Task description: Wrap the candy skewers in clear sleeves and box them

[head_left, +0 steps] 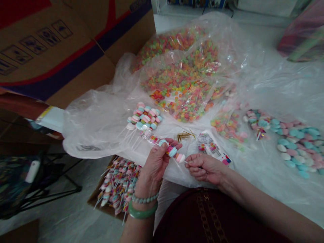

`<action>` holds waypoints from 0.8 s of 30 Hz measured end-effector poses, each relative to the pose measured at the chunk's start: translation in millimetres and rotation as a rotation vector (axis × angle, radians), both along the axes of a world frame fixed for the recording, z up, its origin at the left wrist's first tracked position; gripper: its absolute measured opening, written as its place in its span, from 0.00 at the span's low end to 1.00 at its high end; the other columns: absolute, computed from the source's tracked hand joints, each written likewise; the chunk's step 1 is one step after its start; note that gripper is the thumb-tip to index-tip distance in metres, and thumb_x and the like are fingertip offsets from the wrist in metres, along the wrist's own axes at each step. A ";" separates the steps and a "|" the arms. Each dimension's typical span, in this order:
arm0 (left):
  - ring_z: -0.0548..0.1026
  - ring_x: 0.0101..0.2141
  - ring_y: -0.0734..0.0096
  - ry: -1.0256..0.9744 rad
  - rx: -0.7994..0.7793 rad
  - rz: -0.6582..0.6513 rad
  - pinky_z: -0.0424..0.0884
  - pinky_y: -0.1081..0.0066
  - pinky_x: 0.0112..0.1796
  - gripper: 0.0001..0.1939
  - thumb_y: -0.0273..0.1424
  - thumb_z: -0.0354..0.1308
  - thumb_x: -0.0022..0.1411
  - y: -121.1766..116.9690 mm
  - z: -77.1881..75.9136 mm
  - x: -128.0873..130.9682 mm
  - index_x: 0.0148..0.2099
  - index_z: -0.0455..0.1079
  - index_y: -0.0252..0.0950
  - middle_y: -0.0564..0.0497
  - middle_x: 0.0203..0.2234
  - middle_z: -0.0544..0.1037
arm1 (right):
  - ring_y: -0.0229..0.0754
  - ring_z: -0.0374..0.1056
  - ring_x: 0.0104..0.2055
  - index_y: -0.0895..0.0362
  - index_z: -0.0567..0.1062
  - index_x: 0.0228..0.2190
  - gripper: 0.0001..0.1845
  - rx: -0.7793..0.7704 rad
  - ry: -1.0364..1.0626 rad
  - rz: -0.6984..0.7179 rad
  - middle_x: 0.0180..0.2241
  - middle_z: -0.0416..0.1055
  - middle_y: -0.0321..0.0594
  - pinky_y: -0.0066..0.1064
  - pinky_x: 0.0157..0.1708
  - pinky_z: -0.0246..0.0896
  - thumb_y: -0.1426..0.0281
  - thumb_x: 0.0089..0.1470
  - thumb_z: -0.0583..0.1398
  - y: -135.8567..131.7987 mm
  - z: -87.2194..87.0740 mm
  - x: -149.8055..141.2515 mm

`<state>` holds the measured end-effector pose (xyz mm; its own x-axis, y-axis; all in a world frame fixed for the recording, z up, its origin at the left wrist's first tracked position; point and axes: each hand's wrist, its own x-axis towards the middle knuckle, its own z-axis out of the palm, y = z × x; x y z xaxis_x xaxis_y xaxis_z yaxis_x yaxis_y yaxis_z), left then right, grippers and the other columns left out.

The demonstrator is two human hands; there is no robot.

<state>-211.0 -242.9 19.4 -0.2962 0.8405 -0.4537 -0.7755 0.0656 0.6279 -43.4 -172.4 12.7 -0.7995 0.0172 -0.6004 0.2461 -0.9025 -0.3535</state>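
Near field: the left hand, its fingers curled closed, holds a skewer of pastel disc candies, which lies just beside the right hand, whose fingers pinch narrowly at a white stick. A slackened pinch could let the discs slide off and fall toward the cardboard box of candy sticks below. Farther: gold-coloured pins, a bundle of candy sticks, and a clear bag of ring candies on plastic sheeting.
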 end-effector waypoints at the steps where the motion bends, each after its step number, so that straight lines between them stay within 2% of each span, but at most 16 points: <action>1: 0.78 0.35 0.66 -0.006 -0.002 0.001 0.75 0.67 0.40 0.12 0.31 0.66 0.52 -0.2 0.3 0.8 0.39 0.73 0.32 0.48 0.32 0.79 | 0.26 0.38 0.13 0.60 0.70 0.26 0.08 0.056 -0.026 0.003 0.13 0.53 0.24 0.22 0.14 0.30 0.71 0.40 0.63 -1.9 -0.2 -0.8; 3: 0.78 0.36 0.65 -0.012 -0.013 0.005 0.74 0.65 0.41 0.12 0.32 0.66 0.52 -0.9 1.1 1.7 0.39 0.73 0.32 0.47 0.32 0.79 | 0.28 0.43 0.15 0.59 0.71 0.25 0.06 0.336 -0.130 -0.028 0.14 0.54 0.26 0.23 0.15 0.34 0.69 0.42 0.61 -5.1 -0.4 -1.1; 6: 0.77 0.39 0.61 0.000 -0.039 0.013 0.73 0.63 0.42 0.14 0.34 0.65 0.52 -1.6 2.0 2.1 0.40 0.73 0.31 0.44 0.34 0.78 | 0.33 0.56 0.23 0.57 0.71 0.23 0.04 1.060 -0.270 -0.020 0.20 0.63 0.33 0.25 0.23 0.47 0.71 0.48 0.58 -7.8 -0.2 2.2; 8: 0.77 0.40 0.61 0.026 -0.061 0.029 0.73 0.64 0.43 0.14 0.33 0.65 0.52 -1.1 1.9 3.0 0.40 0.73 0.31 0.45 0.35 0.78 | 0.37 0.60 0.29 0.56 0.71 0.24 0.07 1.511 -0.282 0.068 0.25 0.67 0.37 0.28 0.29 0.49 0.73 0.51 0.55 -10.3 0.3 6.0; 9: 0.77 0.40 0.62 0.039 -0.072 0.039 0.73 0.65 0.43 0.12 0.33 0.65 0.52 -0.5 1.8 3.7 0.38 0.74 0.32 0.45 0.34 0.78 | 0.38 0.60 0.30 0.56 0.71 0.25 0.08 1.675 -0.265 0.121 0.27 0.68 0.39 0.29 0.30 0.49 0.74 0.53 0.54 -12.5 0.6 7.6; 11: 0.77 0.39 0.63 0.060 -0.084 0.048 0.73 0.67 0.43 0.10 0.31 0.66 0.51 0.9 1.8 5.6 0.36 0.74 0.32 0.46 0.34 0.79 | 0.40 0.60 0.30 0.57 0.72 0.28 0.10 1.870 -0.195 0.214 0.28 0.68 0.43 0.31 0.30 0.49 0.76 0.55 0.52 -18.0 1.0 9.1; 13: 0.77 0.39 0.63 0.077 -0.076 0.053 0.73 0.67 0.43 0.09 0.31 0.66 0.51 2.2 2.7 7.4 0.35 0.74 0.32 0.46 0.33 0.79 | 0.41 0.60 0.31 0.57 0.72 0.30 0.11 1.929 -0.135 0.247 0.29 0.69 0.44 0.31 0.31 0.50 0.77 0.56 0.51 -23.2 1.5 7.1; 16: 0.77 0.38 0.64 0.073 -0.058 0.070 0.73 0.67 0.44 0.10 0.32 0.65 0.52 3.0 5.4 7.5 0.36 0.74 0.31 0.46 0.33 0.79 | 0.40 0.61 0.31 0.56 0.72 0.30 0.10 1.814 -0.134 0.151 0.30 0.68 0.43 0.31 0.31 0.50 0.76 0.56 0.51 -24.0 4.4 -1.3; 18: 0.77 0.38 0.64 0.026 -0.059 0.082 0.73 0.66 0.45 0.11 0.33 0.65 0.53 2.5 7.0 5.6 0.37 0.73 0.31 0.46 0.34 0.78 | 0.39 0.61 0.31 0.56 0.71 0.27 0.09 1.582 -0.148 0.048 0.27 0.67 0.39 0.29 0.31 0.51 0.73 0.56 0.53 -19.2 8.3 -7.5; 19: 0.77 0.39 0.63 -0.006 -0.059 0.093 0.73 0.65 0.46 0.11 0.33 0.65 0.54 2.2 7.5 4.4 0.37 0.73 0.31 0.45 0.34 0.78 | 0.37 0.60 0.29 0.56 0.71 0.26 0.08 1.405 -0.145 0.004 0.25 0.66 0.37 0.28 0.29 0.51 0.71 0.55 0.54 -15.8 10.5 -9.8; 21: 0.77 0.40 0.64 -0.067 -0.051 0.122 0.71 0.62 0.48 0.11 0.33 0.65 0.54 1.4 7.5 2.4 0.37 0.73 0.32 0.46 0.35 0.78 | 0.33 0.56 0.23 0.57 0.71 0.25 0.06 0.951 -0.109 -0.043 0.20 0.61 0.32 0.25 0.23 0.47 0.69 0.52 0.57 -9.0 14.0 -12.0; 23: 0.76 0.41 0.65 -0.110 -0.024 0.148 0.69 0.60 0.51 0.11 0.33 0.66 0.53 1.1 6.7 2.0 0.38 0.73 0.34 0.47 0.35 0.78 | 0.29 0.47 0.16 0.59 0.72 0.26 0.07 0.510 -0.052 -0.052 0.16 0.57 0.28 0.23 0.16 0.38 0.67 0.47 0.60 -3.9 15.1 -11.4; 24: 0.76 0.41 0.64 -0.121 -0.004 0.154 0.68 0.60 0.52 0.12 0.33 0.66 0.52 1.2 6.0 2.5 0.38 0.73 0.34 0.48 0.36 0.78 | 0.27 0.44 0.15 0.60 0.72 0.27 0.08 0.348 -0.024 -0.052 0.15 0.56 0.27 0.23 0.15 0.34 0.67 0.45 0.61 -2.3 14.5 -10.4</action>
<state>-208.5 -241.8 25.5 -0.3641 0.7878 -0.4969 -0.8464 -0.0572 0.5295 -53.8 -174.7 27.2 -0.7778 0.2641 -0.5703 0.2153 -0.7406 -0.6365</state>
